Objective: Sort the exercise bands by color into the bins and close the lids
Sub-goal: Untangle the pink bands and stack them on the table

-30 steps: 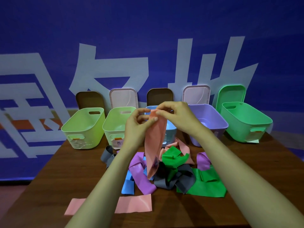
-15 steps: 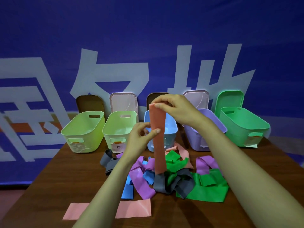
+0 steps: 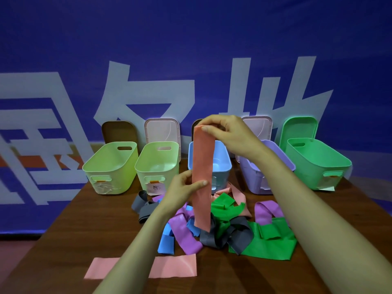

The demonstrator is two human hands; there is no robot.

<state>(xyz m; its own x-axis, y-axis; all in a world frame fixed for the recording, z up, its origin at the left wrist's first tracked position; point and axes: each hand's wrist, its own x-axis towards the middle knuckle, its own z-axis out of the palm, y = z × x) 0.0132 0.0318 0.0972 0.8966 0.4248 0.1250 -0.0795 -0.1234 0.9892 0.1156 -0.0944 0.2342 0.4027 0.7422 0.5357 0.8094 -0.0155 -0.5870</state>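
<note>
Got the salmon band (image 3: 202, 177) hanging mid-frame in front of the blue bin (image 3: 222, 166): my right hand (image 3: 231, 134) pinches its top end, my left hand (image 3: 184, 187) pinches it halfway down, over the pile (image 3: 222, 228).

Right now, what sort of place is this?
Likely a staged demo or recording setup: a blue printed banner as backdrop, a wooden table, and open bins in a row, lime bin to green bin.

— What's facing me?
— A blue banner (image 3: 169, 35) across the far wall, huge white characters (image 3: 239, 85) on it, an orange patch (image 3: 42, 164) at left.
— And nearer?
— My brown wooden table (image 3: 89, 225); reddish floor (image 3: 12, 253) at near left.
</note>
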